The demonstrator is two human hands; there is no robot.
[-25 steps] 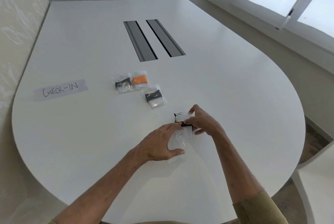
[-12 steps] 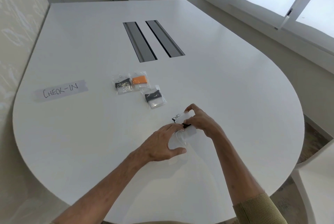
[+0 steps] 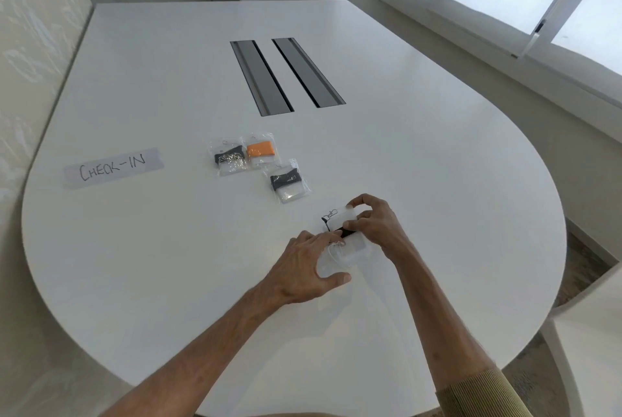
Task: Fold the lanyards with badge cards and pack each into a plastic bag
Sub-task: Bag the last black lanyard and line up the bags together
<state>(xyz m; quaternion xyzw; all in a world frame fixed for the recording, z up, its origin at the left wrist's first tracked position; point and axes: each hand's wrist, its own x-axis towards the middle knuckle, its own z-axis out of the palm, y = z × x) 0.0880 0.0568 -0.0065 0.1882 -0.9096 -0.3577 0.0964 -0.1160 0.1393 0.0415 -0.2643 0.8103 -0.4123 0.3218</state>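
On the white table (image 3: 437, 181), my right hand (image 3: 373, 225) pinches a white badge card with a folded black lanyard (image 3: 338, 223), its metal clip sticking out at the far left end. The near end of the card lies in the mouth of a clear plastic bag (image 3: 340, 260). My left hand (image 3: 308, 270) holds that bag down, fingers at its opening and thumb along its near edge. Three packed bags lie further left: one with a black lanyard (image 3: 287, 181), one with an orange lanyard (image 3: 261, 151), one with a black lanyard and chain (image 3: 229, 157).
A paper strip reading CHECK-IN (image 3: 112, 167) lies at the left. Two grey cable slots (image 3: 286, 75) run along the table's middle. A white chair (image 3: 592, 325) stands at the right edge. Windows line the right wall.
The card with the lanyard has slid a little nearer, deeper into the bag's mouth. Both hands stay in nearly the same place.
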